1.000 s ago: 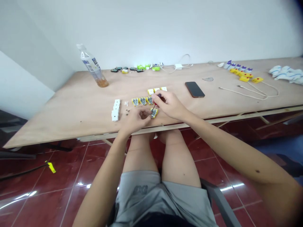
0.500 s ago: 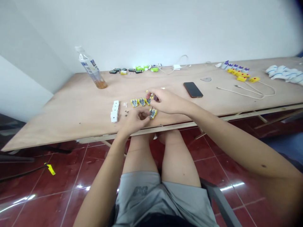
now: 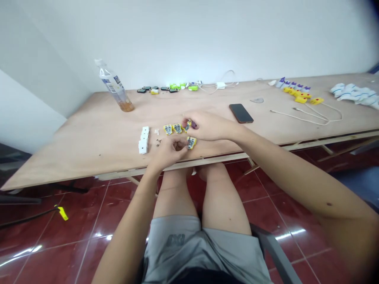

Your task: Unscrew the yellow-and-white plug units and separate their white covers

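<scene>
My left hand [image 3: 171,150] is closed, thumb and fingers pinching the left side of a small yellow-and-grey plastic housing [image 3: 192,143] near the table's front edge. Above it, my right hand [image 3: 199,125] grips a small screwdriver with a dark purplish handle [image 3: 194,124]. Its thin shaft points down at the housing; the tip is too small to make out. Behind my hands is a row of similar yellow-and-grey housings [image 3: 177,128], the right end partly covered by my right fingers. Left of my left hand lie several tiny screws [image 3: 159,141] and small clear-white pieces [image 3: 156,131].
White square parts [image 3: 143,140] stand in a column on the left. A bottle [image 3: 114,86] is behind them, and a phone [image 3: 241,113] lies to the right. White cables [image 3: 310,114], yellow pieces [image 3: 300,96] and a white bundle [image 3: 353,94] occupy the far right.
Both hands stay at the housing. My right hand has shifted very slightly and its fingers have turned a little around the screwdriver handle. The view has tilted slightly.
</scene>
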`<action>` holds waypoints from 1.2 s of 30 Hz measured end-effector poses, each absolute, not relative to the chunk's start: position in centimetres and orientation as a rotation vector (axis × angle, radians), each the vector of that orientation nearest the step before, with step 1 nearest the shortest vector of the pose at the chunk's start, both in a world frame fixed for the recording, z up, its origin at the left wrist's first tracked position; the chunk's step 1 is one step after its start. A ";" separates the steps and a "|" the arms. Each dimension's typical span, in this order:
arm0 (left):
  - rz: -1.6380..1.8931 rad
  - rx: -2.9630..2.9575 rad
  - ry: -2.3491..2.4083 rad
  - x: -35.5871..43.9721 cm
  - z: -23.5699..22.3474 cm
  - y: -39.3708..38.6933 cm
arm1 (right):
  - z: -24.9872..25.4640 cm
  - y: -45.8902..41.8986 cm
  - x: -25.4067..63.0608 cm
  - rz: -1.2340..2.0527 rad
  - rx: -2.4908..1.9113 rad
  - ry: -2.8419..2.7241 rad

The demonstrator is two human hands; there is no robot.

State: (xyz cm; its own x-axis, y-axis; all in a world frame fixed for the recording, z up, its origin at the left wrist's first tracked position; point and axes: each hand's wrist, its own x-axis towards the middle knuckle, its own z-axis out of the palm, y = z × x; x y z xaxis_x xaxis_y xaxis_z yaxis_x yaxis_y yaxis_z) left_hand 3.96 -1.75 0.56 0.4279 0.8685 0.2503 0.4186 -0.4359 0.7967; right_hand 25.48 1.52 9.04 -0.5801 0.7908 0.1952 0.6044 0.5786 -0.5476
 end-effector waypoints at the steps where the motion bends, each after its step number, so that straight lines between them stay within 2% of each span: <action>1: 0.885 2.030 1.083 3.9 0.5 -1.7 | 9.0 1.5 25.4 0.596 -1.125 -2.386; 15: 0.880 2.055 1.089 3.8 0.3 -1.6 | 8.6 1.2 25.4 0.530 -1.066 -2.393; 24: 0.924 2.055 1.122 3.9 0.2 -1.8 | 8.1 -0.4 27.9 0.413 -0.863 -2.002; 28: 0.933 2.045 1.126 4.0 0.1 -1.7 | 5.7 -0.7 28.5 0.360 -0.803 -1.965; 36: 0.896 2.133 1.100 4.3 0.2 -1.7 | -1.3 -0.2 29.2 0.502 -0.765 -2.282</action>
State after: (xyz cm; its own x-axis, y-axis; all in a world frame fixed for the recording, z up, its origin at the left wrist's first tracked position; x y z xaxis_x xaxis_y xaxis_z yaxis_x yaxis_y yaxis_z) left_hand 4.32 -1.68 0.24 0.4369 0.8482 0.2996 0.4651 -0.4981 0.7318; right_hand 29.24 -0.20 -1.31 -0.6035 0.6418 0.4732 0.3840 0.7539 -0.5330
